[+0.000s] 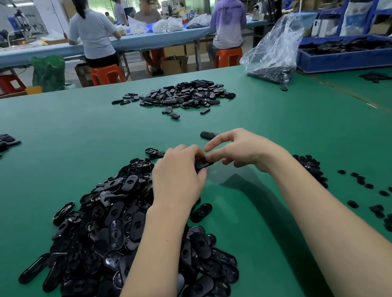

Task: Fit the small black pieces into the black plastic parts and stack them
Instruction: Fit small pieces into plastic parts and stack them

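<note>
A black oval plastic part [203, 165] is being held above the green counter [85, 152] between both hands. The left hand [177, 175] is being curled around its near-left end, its grip narrow, while the right hand [238, 148] is pinching the far-right end with thumb and fingertips. A large heap of black oval plastic parts [117, 240] is lying near left, and small black pieces [371, 198] are being left scattered near right.
</note>
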